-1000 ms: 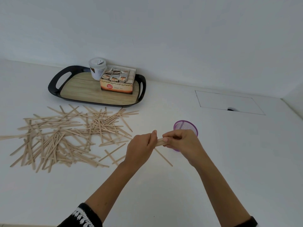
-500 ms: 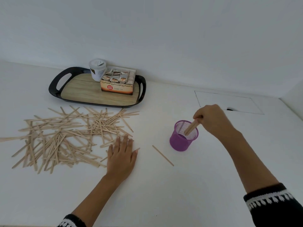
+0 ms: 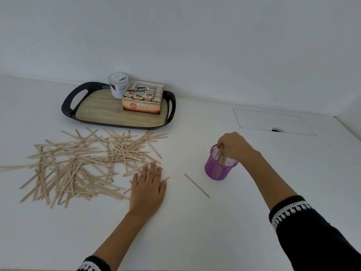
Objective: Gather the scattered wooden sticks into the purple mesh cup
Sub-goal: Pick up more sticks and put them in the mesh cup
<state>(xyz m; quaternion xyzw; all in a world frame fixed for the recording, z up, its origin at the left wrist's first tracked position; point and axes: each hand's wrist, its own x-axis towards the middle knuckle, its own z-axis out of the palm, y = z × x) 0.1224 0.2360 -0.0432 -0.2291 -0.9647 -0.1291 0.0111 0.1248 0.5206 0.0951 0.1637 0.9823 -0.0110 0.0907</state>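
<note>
Holding a few sticks (image 3: 221,159) by their tops, the right hand (image 3: 233,146) pinches them as they stand inside the cup (image 3: 218,169), while the left hand (image 3: 147,187) lies flat and open on the edge of the big pile (image 3: 78,163). The sticks look thin, light, stiff and easy to snap, so pinching several near the middle should work best. One lone stick (image 3: 197,185) lies between hand and cup, the table (image 3: 195,231) has lots of room, and the light cup could tip.

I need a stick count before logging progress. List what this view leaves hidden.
- Sticks in the purple mesh cup, head view: the right hand covers their tops; count unclear.
- Sticks under the left hand: the palm hides them.
- Stick pile: left ends cut by the frame edge.
</note>
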